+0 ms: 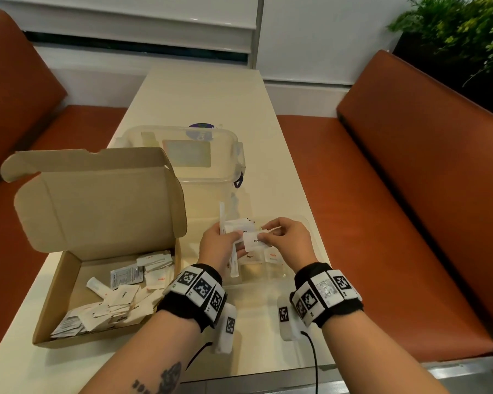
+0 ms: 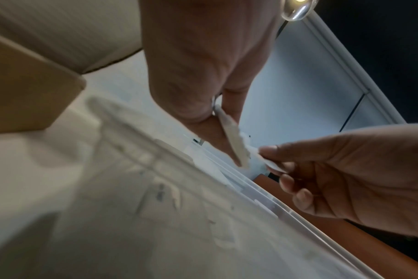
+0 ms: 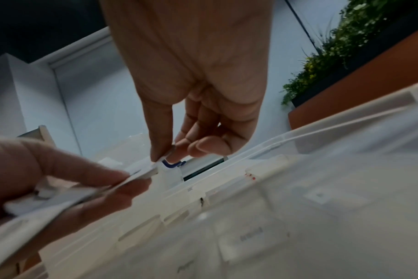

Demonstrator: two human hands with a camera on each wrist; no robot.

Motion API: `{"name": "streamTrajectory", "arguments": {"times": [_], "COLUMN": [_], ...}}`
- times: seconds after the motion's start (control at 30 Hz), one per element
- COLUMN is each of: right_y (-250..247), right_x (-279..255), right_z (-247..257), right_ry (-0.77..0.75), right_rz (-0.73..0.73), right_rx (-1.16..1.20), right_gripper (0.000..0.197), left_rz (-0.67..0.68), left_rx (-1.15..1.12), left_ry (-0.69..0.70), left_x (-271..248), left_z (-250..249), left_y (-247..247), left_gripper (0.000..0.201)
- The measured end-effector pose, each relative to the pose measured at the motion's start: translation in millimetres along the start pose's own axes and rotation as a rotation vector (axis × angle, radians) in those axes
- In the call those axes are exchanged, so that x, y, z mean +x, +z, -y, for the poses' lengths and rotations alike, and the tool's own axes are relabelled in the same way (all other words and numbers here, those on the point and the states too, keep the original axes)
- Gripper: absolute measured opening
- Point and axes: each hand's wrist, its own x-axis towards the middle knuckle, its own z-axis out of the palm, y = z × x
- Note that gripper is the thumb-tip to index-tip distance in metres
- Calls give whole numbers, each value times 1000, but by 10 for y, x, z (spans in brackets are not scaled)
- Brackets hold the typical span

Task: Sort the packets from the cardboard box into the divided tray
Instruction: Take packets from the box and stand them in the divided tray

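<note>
Paper pepper packet [image 1: 253,242], long axis crosswise, is pinched by left hand [image 1: 217,245] and right hand [image 1: 285,240] above the divided tray [image 1: 310,223], by the table's right edge

The small white packet [image 1: 254,240] pinched between the two hands reads "Pepper" in black script. Beneath it, a packet [image 1: 250,256] lying in the clear divided tray [image 1: 310,223] also reads "Pepper" in black, and the packet [image 1: 273,255] just beside it to the right reads "Salt" in red. In the cardboard box [image 1: 57,282], one packet [image 1: 160,279] reads "Salt" in red and another [image 1: 125,293] reads "Pepper" in black. A grey packet [image 1: 125,275] in the box carries a block of fine print too small to read. The wristbands carry black-and-white square code markers [image 1: 201,288].
</note>
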Motion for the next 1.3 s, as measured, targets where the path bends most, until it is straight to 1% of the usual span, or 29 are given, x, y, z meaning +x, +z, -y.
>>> {"name": "streamTrajectory", "arguments": {"times": [0.07, 0.17, 0.33, 0.47, 0.67, 0.73, 0.83, 1.0, 1.1, 1.2, 1.3], "right_y": [5, 38, 251, 331, 389, 401, 424, 393, 351, 335, 339], "right_x": [-3, -1, -38, -23, -5, 9, 30, 74, 117, 144, 143], "right_z": [-31, -81, -143, -201, -290, -305, -316, -354, -374, -374, -363], "right_ry": [-3, 18, 10, -58, -151, -170, -171, -136, -120, -120, -142], "right_rz": [-2, -47, 9, -6, -4, -3, 10, 22, 60, 120, 106], "right_rx": [26, -7, -208, -431, -671, -686, -656, -594, -606, -666, -693], "right_gripper": [8, 9, 14, 17, 6, 2, 9, 12, 12, 13, 15], "left_rz": [-26, -42, -59, -53, -48, -53, -58, -66, -63, -58, -52], "left_rx": [-12, -6, -43, -52, -50, -49, -53, -42, -33, -23, -11], "left_ry": [11, 48, 73, 69, 57, 60, 56, 48, 48, 54, 63], "left_x": [8, 18, 19, 28, 25, 24, 26, 43, 48, 47, 43], "left_z": [-12, -16, 11, 5, 28, 34, 30, 24, 24, 21, 19], "left_y": [-58, -143, -231, -275, -310, -310, -304, -295, -292, -288, -285], "left_gripper": [19, 17, 19, 17, 17, 18, 19, 17, 17, 17, 19]}}
